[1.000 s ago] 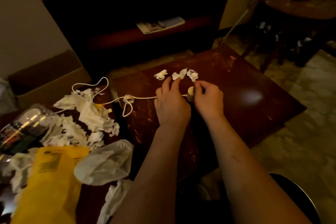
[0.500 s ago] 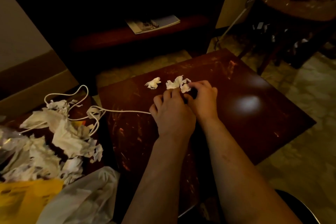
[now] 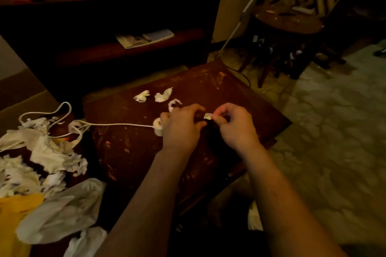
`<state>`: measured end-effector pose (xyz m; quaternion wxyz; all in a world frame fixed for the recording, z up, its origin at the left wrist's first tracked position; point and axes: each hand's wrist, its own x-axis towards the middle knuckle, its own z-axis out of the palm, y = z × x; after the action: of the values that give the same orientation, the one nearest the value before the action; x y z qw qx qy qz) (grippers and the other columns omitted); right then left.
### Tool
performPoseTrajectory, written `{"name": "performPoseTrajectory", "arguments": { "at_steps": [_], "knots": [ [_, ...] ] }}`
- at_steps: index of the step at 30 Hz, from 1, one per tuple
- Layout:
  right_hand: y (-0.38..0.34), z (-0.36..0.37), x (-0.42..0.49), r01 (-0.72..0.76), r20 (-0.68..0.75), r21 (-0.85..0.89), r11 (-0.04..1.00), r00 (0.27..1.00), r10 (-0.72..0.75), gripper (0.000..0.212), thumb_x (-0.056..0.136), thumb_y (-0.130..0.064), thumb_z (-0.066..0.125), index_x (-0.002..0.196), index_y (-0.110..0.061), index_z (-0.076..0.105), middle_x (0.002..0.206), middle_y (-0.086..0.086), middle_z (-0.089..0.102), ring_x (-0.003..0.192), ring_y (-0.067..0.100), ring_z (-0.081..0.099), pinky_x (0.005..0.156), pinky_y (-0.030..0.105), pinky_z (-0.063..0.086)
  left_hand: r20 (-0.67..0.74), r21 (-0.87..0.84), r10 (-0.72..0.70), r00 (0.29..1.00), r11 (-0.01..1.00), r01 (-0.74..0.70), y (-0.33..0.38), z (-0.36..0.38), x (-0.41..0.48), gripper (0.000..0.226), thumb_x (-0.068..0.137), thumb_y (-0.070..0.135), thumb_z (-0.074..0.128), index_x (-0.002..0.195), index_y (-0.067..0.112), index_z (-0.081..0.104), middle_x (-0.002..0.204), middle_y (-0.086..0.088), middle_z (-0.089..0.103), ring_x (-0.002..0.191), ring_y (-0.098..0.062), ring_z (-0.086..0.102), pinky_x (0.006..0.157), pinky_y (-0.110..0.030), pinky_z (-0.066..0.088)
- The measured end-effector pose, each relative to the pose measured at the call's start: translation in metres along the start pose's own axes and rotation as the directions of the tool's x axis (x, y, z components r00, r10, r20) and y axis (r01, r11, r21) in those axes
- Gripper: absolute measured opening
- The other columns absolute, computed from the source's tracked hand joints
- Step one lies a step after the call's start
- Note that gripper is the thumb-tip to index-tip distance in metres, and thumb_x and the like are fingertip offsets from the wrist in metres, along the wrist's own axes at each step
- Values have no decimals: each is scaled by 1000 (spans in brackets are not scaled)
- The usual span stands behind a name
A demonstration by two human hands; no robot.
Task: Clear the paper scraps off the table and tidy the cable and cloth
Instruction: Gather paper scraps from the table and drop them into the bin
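On the dark wooden table [image 3: 240, 98], two crumpled paper scraps [image 3: 142, 96] [image 3: 163, 95] lie at the far side, and a third scrap [image 3: 174, 104] lies just beyond my left hand. My right hand [image 3: 235, 126] pinches a small paper scrap [image 3: 207, 116] between thumb and fingers. Beside it, my left hand [image 3: 181, 126] has its fingers curled, and a white plug [image 3: 157, 126] touches its left side. I cannot tell whether that hand grips the plug. From the plug a white cable [image 3: 117, 125] runs left into loops [image 3: 62, 115].
A heap of torn paper [image 3: 48, 152], a whitish plastic bag [image 3: 62, 210] and a yellow sheet [image 3: 14, 215] cover the left. Behind stands a dark shelf unit [image 3: 125, 16] holding a magazine [image 3: 144, 37]. A chair and round table [image 3: 288, 21] stand at the back right.
My right hand has come away from the scrap cluster to the right with one small scrap pinched. My hands have separated, and the white plug now shows at my left hand.
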<state>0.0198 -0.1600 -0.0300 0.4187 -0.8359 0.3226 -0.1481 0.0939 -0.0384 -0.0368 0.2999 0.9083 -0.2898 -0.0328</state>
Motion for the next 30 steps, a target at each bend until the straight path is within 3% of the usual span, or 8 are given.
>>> {"name": "performPoseTrajectory", "arguments": {
  "at_steps": [3, 6, 13, 15, 17, 19, 21, 30],
  "knots": [
    [29, -48, -20, -117, -27, 103, 988, 992, 120, 12, 90, -16, 74, 80, -18, 66, 77, 4, 71, 61, 14, 68, 52, 26, 54, 135, -191, 79, 988, 980, -52, 40, 19, -12, 13, 93, 26, 67, 99, 37, 69, 83, 17, 68, 78, -2, 62, 78, -32, 51],
    [78, -92, -35, -326, -57, 10, 945, 944, 326, 12, 83, -14, 79, 76, -11, 69, 73, 12, 72, 58, 18, 67, 50, 28, 52, 364, -143, 123, 923, 987, -75, 85, 53, -30, 11, 93, 29, 65, 97, 39, 68, 88, 15, 69, 82, -6, 66, 75, -34, 56],
    [184, -163, -85, -641, 194, -284, 713, 690, 697, 39, 81, 2, 73, 119, 0, 64, 89, 10, 68, 67, 22, 68, 51, 26, 59, 861, -75, 268, 433, 908, -412, 168, 146, -76, 40, 91, 35, 69, 131, 31, 61, 119, -2, 66, 108, -23, 64, 93, -42, 54],
    [199, -164, -92, -629, 271, -431, 647, 594, 758, 51, 86, -2, 72, 134, 3, 54, 110, 17, 71, 90, 29, 73, 73, 37, 63, 918, -59, 232, 322, 883, -466, 177, 165, -84, 48, 91, 30, 71, 136, 26, 57, 120, -4, 66, 107, -24, 64, 94, -43, 55],
    [201, -167, -92, -573, 321, -536, 621, 541, 777, 26, 93, -7, 68, 117, 4, 64, 123, 20, 68, 114, 31, 67, 78, 36, 57, 937, -34, 198, 287, 871, -490, 181, 175, -88, 47, 92, 29, 68, 137, 25, 55, 123, -4, 64, 107, -24, 63, 95, -43, 54],
    [196, -169, -87, -543, 313, -565, 622, 556, 770, 12, 96, -10, 65, 98, 1, 68, 113, 17, 70, 117, 32, 65, 78, 34, 55, 944, -8, 173, 281, 863, -506, 182, 179, -87, 44, 93, 30, 66, 135, 25, 56, 121, -4, 64, 107, -25, 63, 95, -44, 54],
    [193, -169, -82, -530, 278, -518, 671, 638, 718, 28, 94, -14, 67, 118, 0, 66, 120, 15, 67, 114, 32, 66, 87, 35, 55, 938, 27, 157, 309, 856, -517, 180, 177, -82, 44, 91, 36, 66, 133, 27, 57, 120, -5, 65, 105, -25, 64, 94, -45, 55],
    [121, -110, -38, -389, -89, -172, 905, 921, 379, 9, 80, -27, 69, 81, -18, 70, 76, 3, 70, 72, 24, 71, 68, 41, 62, 644, 51, 115, 756, 980, -193, 120, 92, -35, 29, 93, 36, 60, 122, 38, 65, 115, 3, 68, 105, -21, 65, 93, -46, 55]
  ]
}}
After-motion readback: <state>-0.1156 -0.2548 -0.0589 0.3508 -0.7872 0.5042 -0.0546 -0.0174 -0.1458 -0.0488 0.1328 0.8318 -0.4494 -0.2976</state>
